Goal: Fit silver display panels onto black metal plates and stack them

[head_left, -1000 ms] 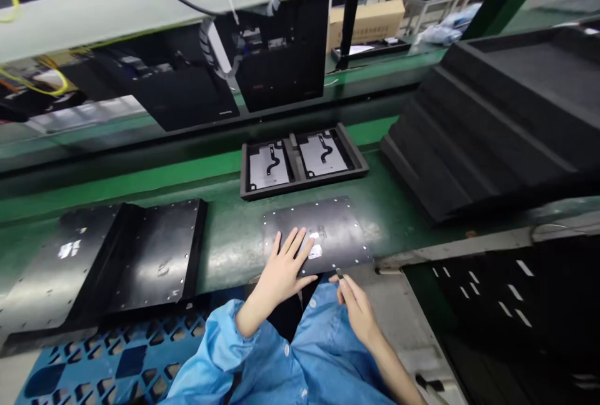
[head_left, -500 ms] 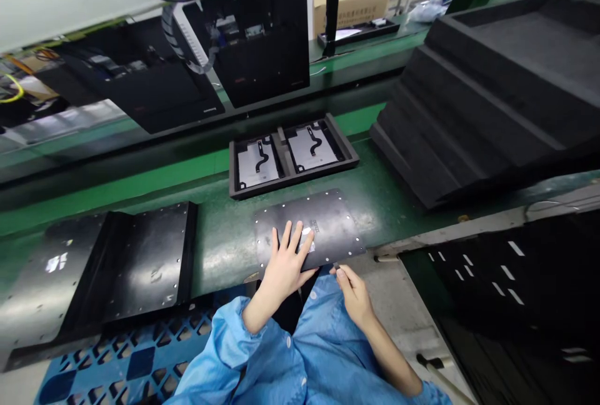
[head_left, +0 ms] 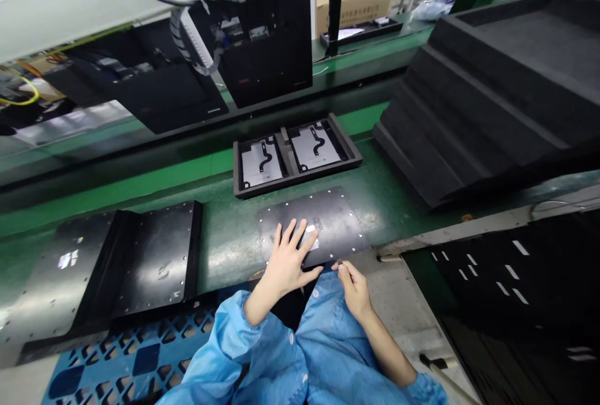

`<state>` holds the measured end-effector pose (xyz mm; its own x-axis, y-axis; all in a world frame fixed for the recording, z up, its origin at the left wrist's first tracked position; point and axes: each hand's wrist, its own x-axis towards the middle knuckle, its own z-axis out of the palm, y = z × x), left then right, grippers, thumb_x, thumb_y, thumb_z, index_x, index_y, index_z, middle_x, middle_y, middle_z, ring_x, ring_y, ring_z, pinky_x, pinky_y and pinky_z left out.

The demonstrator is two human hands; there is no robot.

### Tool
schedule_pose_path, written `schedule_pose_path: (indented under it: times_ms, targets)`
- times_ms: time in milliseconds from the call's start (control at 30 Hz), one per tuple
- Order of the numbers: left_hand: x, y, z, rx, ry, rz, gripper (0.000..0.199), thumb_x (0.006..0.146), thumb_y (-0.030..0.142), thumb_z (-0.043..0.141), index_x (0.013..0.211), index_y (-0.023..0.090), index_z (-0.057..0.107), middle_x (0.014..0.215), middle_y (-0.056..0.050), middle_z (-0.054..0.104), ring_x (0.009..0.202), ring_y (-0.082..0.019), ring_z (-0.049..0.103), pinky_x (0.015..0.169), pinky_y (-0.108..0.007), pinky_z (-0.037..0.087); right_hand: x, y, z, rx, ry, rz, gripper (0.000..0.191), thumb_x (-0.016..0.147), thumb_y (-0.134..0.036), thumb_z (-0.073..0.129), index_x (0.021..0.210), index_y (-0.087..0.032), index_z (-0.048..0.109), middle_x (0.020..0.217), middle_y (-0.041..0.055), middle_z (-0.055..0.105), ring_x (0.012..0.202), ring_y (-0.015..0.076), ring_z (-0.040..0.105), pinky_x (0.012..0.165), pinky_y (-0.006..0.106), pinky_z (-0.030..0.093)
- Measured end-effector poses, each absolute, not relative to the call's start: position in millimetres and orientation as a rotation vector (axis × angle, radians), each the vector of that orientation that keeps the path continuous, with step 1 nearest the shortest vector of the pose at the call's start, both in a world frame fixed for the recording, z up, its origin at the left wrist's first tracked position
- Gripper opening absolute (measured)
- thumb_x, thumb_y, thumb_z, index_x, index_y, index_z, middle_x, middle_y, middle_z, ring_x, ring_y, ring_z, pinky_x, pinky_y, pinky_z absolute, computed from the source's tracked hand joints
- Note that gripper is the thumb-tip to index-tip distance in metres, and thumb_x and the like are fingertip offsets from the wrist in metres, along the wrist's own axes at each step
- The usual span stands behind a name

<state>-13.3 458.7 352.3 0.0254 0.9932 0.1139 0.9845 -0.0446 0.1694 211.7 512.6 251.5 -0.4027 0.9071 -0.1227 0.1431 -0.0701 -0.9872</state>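
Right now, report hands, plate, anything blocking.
Left hand spread on dark plate, partly covering it. Right hand pinched at its near edge, contents unclear. Tray beyond, apart.

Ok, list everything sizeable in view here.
Long workbench: 1, green, across middle.
Rectangular dotted sheet: 1, black, on workbench.
Two-compartment foam tray: 1, dark grey, beyond sheet.
Thin rectangular panels: 2, silver, in tray.
Flat dotted plates: 2, black, left.
Large stepped foam stack: 1, black, right.
Upright panels: 2, black, upper left.
Slotted board: 1, black, lower right.
Cardboard box: 1, brown, background.
Lattice pallet: 1, blue, lower left.
Overhead beam: 1, white, top left.
Left hand: 1, bare, flat on sheet.
Right hand: 1, bare, pinching small dark piece.
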Motion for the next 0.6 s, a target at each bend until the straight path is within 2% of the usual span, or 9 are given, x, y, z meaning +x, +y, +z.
schedule_pose_path:
  times_ms: [100,167,267,333,600]
  targets:
    - [-29,481,366,2.157,2.080,0.422,0.057,0.103,0.061,0.067,0.149,0.028,0.069,0.160,-0.011,0.063,0.146,-0.035,0.056,0.126,-0.057,0.044,216,521,255,-1.147,-1.580,1.560,0.062,0.101,-0.080,0.055,0.091,-0.023,0.076,0.070,0.0011,0.057,0.068,0.0212,0.053,0.064,0.032,0.046]
    - [-38,505,371,2.118,2.136,0.430,0.049,0.109,0.056,0.057,0.144,0.024,0.071,0.154,-0.012,0.065,0.138,-0.032,0.060,0.119,-0.051,0.050,217,524,257,-1.146,-1.588,1.572,0.063,0.100,-0.082,0.055,0.092,-0.023,0.077,0.069,0.0004,0.055,0.067,0.0204,0.051,0.063,0.031,0.045]
    - [-43,543,367,2.059,2.311,0.424,0.067,0.109,0.058,0.057,0.159,0.014,0.055,0.161,-0.020,0.058,0.145,-0.038,0.052,0.123,-0.056,0.043,216,527,259,-1.152,-1.596,1.582,0.066,0.100,-0.083,0.053,0.092,-0.022,0.077,0.067,-0.0007,0.052,0.064,0.0192,0.048,0.060,0.030,0.043]
    - [-43,560,360,2.006,2.355,0.452,0.077,0.107,0.064,0.058,0.161,0.010,0.050,0.157,-0.021,0.060,0.141,-0.039,0.053,0.122,-0.057,0.042,214,527,260,-1.159,-1.598,1.591,0.067,0.100,-0.084,0.053,0.093,-0.022,0.077,0.066,-0.0015,0.049,0.062,0.0183,0.045,0.058,0.030,0.040]
    - [-48,566,353,1.978,2.287,0.521,0.076,0.103,0.068,0.061,0.157,0.014,0.052,0.153,-0.017,0.063,0.135,-0.037,0.055,0.119,-0.054,0.041,223,534,270,-1.154,-1.615,1.697,0.065,0.101,-0.081,0.057,0.101,-0.020,0.079,0.066,-0.0031,0.046,0.059,0.0157,0.037,0.054,0.029,0.031]
